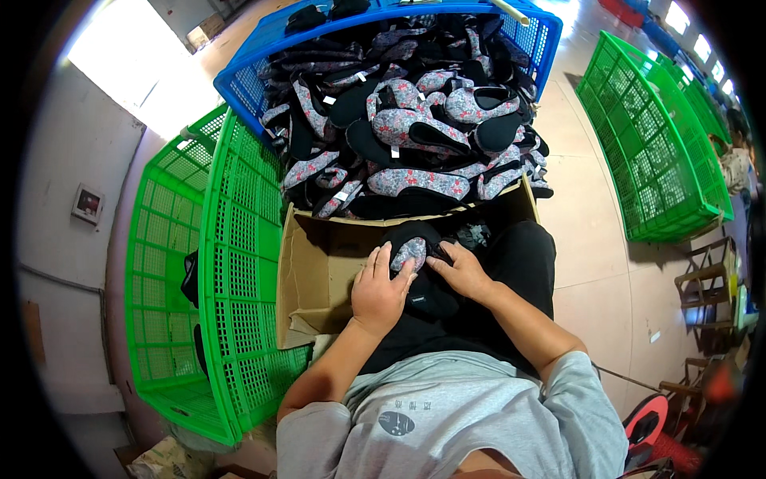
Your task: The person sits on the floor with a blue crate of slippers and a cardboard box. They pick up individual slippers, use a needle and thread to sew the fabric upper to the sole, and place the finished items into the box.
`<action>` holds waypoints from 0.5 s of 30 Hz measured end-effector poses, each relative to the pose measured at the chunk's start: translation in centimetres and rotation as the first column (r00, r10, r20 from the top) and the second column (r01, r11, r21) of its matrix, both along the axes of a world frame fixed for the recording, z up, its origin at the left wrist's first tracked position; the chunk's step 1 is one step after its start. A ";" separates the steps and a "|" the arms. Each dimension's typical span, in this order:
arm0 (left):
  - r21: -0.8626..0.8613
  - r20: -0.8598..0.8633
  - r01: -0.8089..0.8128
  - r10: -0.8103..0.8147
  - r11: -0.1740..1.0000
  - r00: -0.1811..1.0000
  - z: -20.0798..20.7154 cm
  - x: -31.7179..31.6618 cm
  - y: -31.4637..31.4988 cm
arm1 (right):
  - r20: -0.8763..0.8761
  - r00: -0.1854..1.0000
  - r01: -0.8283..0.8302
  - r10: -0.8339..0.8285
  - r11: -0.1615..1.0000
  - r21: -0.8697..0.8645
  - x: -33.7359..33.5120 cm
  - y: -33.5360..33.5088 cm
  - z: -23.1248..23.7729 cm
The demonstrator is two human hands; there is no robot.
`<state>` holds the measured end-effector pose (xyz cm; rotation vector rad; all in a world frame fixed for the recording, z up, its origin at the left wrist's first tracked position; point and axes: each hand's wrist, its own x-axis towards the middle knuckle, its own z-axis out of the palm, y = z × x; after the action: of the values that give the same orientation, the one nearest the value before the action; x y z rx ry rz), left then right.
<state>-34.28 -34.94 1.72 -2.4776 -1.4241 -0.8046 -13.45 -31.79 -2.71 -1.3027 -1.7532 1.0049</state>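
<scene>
Above my lap, both hands are on a slipper [409, 254] with a grey, red-flecked floral part and black fabric around it. My left hand [380, 287] grips its left side, with the fingers and thumb on the patterned part. My right hand [463, 271] pinches the black edge on the right, and its fingertips are partly hidden. Just beyond, a large heap of black and floral slippers [419, 132] fills a blue crate [549, 48] and spills over its near side. An open cardboard box [315, 263] sits between the heap and me.
Two green plastic crates [231, 279] stand close on my left, with dark items inside. Another green crate [638, 136] stands on the tiled floor [574, 152] to the right. Wooden stools [706, 275] are at the far right, and a red and black object [645, 419] lies near my right elbow.
</scene>
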 end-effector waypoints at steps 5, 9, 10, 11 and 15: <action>0.064 -0.014 -0.020 0.021 0.998 1.000 -2.7 -0.3 1.8 | 0.070 0.993 -0.105 0.098 0.987 0.119 0.3 -0.1 0.2; 0.087 -0.021 -0.059 0.061 0.995 0.998 -3.3 -0.2 4.1 | 0.112 0.982 -0.162 0.151 0.983 0.090 0.3 -0.2 0.6; 0.050 -0.044 -0.079 0.081 0.996 0.996 -3.6 -0.4 4.9 | 0.117 0.980 -0.170 0.159 0.982 0.084 0.1 -0.3 0.6; 0.014 -0.067 -0.100 0.101 0.995 0.993 -4.1 -0.6 5.7 | 0.121 0.978 -0.177 0.167 0.981 0.077 -0.1 -0.4 0.7; -0.078 -0.245 -0.135 0.112 0.988 0.963 -3.6 -0.4 8.6 | 0.057 0.985 -0.168 0.163 0.980 0.103 -0.8 0.3 0.4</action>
<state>-34.64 -26.33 -1.89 -2.4229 -1.5395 -0.4061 -14.24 -31.51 -2.35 -1.1377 -1.9511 0.9619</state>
